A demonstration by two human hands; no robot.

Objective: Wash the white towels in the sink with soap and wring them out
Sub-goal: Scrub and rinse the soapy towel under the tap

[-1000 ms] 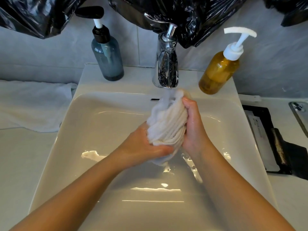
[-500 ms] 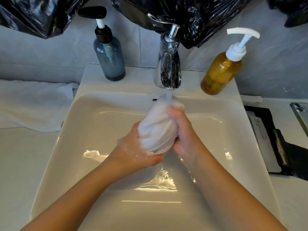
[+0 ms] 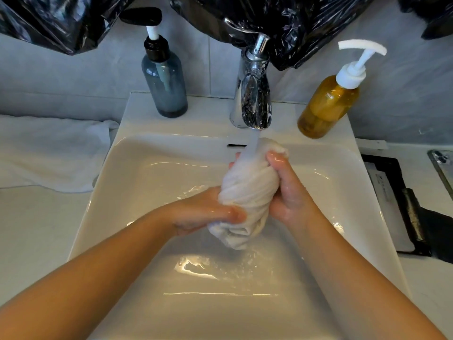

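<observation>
We are at the rinsing step. Our left hand (image 3: 210, 213) grips the lower end of the bunched white towel (image 3: 247, 187) and our right hand (image 3: 288, 192) clamps its upper end. It hangs over the sink (image 3: 137, 182) basin, under the running chrome faucet (image 3: 253, 94) at twelve o'clock. Next, we judge, come opposing twists to wring it. A second white towel (image 3: 49, 153) lies at nine o'clock.

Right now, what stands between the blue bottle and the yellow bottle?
The chrome tap stands between them, with water running from it onto the towel. The head view shows this.
</observation>
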